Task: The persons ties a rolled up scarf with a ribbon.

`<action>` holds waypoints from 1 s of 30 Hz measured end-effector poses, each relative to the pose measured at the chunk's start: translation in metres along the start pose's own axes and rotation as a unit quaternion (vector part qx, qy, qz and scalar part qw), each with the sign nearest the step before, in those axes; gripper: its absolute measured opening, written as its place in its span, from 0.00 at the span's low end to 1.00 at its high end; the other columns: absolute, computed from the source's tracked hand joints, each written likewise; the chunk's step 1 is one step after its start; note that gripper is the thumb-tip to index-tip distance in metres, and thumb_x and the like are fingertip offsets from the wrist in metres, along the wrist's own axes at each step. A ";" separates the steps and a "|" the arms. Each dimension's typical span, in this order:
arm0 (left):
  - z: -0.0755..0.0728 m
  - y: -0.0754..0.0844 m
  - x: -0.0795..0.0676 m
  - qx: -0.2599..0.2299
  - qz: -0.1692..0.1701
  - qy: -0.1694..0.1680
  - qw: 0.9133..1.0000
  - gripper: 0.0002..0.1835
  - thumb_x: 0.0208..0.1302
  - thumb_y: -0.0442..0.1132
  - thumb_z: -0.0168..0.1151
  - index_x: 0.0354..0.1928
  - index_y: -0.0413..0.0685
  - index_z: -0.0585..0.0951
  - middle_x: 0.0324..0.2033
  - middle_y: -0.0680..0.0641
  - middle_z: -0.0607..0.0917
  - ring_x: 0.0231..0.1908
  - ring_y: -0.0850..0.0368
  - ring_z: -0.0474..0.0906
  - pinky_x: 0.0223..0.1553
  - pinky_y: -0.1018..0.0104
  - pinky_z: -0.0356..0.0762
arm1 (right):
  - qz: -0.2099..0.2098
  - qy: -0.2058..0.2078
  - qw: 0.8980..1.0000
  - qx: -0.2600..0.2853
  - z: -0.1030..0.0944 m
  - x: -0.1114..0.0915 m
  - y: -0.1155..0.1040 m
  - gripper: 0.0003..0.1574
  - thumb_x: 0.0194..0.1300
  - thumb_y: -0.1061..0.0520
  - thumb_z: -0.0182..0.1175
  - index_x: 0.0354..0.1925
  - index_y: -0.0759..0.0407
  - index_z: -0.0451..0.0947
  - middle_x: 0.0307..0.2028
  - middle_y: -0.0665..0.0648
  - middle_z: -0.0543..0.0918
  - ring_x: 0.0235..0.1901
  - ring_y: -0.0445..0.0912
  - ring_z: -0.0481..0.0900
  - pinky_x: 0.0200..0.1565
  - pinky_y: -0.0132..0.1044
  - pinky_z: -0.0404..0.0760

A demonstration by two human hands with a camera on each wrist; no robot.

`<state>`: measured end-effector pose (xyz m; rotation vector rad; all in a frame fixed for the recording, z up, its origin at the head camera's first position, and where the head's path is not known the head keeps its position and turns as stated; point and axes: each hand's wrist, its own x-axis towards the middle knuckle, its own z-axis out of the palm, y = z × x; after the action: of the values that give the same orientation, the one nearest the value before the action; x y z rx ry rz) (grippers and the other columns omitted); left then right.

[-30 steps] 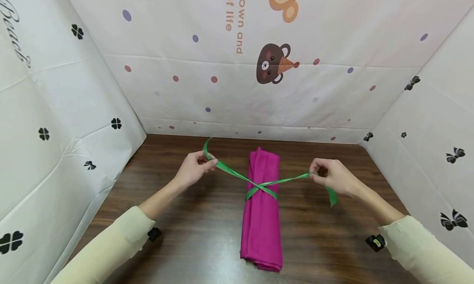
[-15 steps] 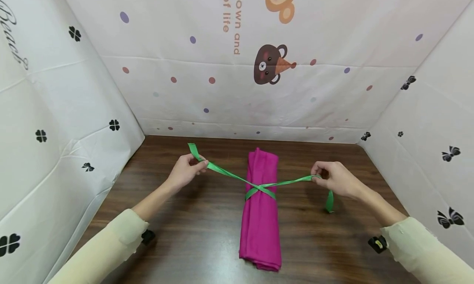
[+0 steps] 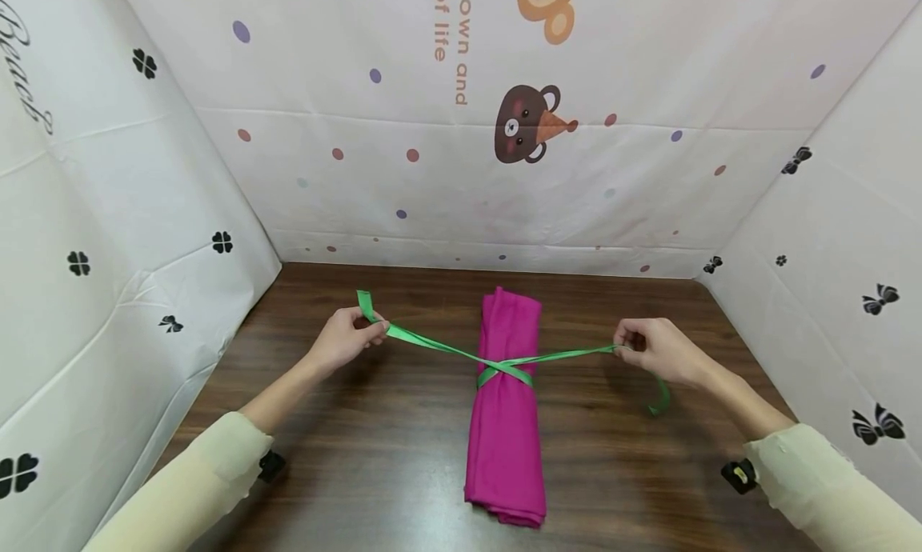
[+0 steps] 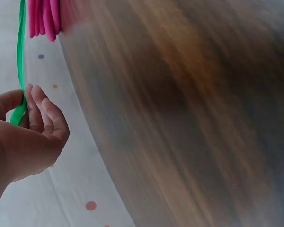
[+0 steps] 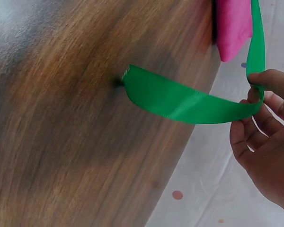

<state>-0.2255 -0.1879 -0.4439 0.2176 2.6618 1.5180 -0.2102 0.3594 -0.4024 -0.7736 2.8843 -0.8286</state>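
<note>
A rolled or folded magenta cloth (image 3: 504,448) lies lengthwise on the wooden table. Round its middle runs a green ribbon (image 3: 432,344), its two ends crossed over the top of the cloth. My left hand (image 3: 340,340) pinches one end between thumb and fingers, and a short tail sticks up beyond them. On the other side my right hand (image 3: 664,350) pinches the opposite end. From it a loose ribbon tail (image 5: 180,104) hangs, plain in the right wrist view. Both stretches between the hands and the cloth look taut.
The brown wooden table (image 3: 403,472) is bordered by a printed white back sheet (image 3: 302,136), a left sheet (image 3: 130,216) and a right sheet (image 3: 821,296). A black wrist device (image 3: 739,476) sits by the right sleeve, another (image 3: 271,466) by the left.
My left hand has moved left and slightly down, my right hand slightly right and down, both with the ribbon. The ribbon has drawn tighter, and its crossing lies flatter on the cloth.
</note>
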 end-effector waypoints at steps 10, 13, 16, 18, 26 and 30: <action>-0.008 -0.011 0.000 0.055 0.008 -0.010 0.998 0.10 0.77 0.41 0.65 0.45 0.40 0.87 0.34 0.42 0.90 0.38 0.45 0.87 0.38 0.59 0.79 | -0.004 -0.001 1.000 -0.018 0.004 -0.006 0.008 0.15 0.67 0.68 0.71 0.34 0.49 0.77 0.27 0.45 0.76 0.27 0.40 0.73 0.30 0.34 0.73; -0.009 -0.015 0.001 0.071 0.000 -0.010 0.997 0.10 0.77 0.41 0.65 0.44 0.40 0.88 0.33 0.45 0.90 0.36 0.49 0.87 0.37 0.60 0.77 | -0.005 -0.001 1.000 -0.022 0.005 -0.007 0.011 0.15 0.67 0.68 0.70 0.34 0.50 0.78 0.27 0.45 0.76 0.28 0.39 0.73 0.30 0.33 0.73; -0.010 -0.019 0.002 0.081 -0.009 -0.013 0.997 0.09 0.76 0.40 0.65 0.43 0.40 0.88 0.32 0.46 0.90 0.35 0.51 0.87 0.35 0.61 0.76 | -0.004 0.000 1.000 -0.023 0.006 -0.009 0.013 0.15 0.66 0.69 0.70 0.33 0.51 0.78 0.26 0.45 0.76 0.27 0.39 0.73 0.29 0.33 0.74; -0.011 -0.021 0.002 0.087 -0.015 -0.015 0.996 0.09 0.76 0.40 0.65 0.43 0.40 0.87 0.31 0.47 0.90 0.35 0.50 0.86 0.33 0.61 0.75 | -0.004 0.000 1.000 -0.026 0.007 -0.009 0.015 0.15 0.66 0.69 0.70 0.33 0.51 0.78 0.26 0.45 0.76 0.27 0.39 0.73 0.29 0.33 0.73; -0.014 -0.022 -0.001 0.095 -0.024 -0.023 0.995 0.09 0.76 0.40 0.64 0.42 0.41 0.87 0.29 0.45 0.88 0.28 0.55 0.79 0.25 0.63 0.72 | 0.000 -0.006 0.999 -0.040 0.008 -0.011 0.023 0.14 0.67 0.69 0.69 0.34 0.53 0.78 0.25 0.45 0.76 0.26 0.39 0.72 0.28 0.34 0.73; -0.016 -0.023 -0.002 0.105 -0.023 -0.027 0.994 0.09 0.76 0.40 0.64 0.43 0.40 0.87 0.29 0.44 0.88 0.26 0.56 0.78 0.25 0.63 0.73 | 0.003 -0.008 0.999 -0.047 0.008 -0.013 0.026 0.14 0.67 0.69 0.69 0.34 0.53 0.78 0.25 0.45 0.75 0.26 0.38 0.72 0.28 0.34 0.72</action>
<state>-0.2274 -0.2131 -0.4557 0.2032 2.7624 1.1999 -0.2094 0.3809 -0.4239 -0.7769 2.9270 -0.6871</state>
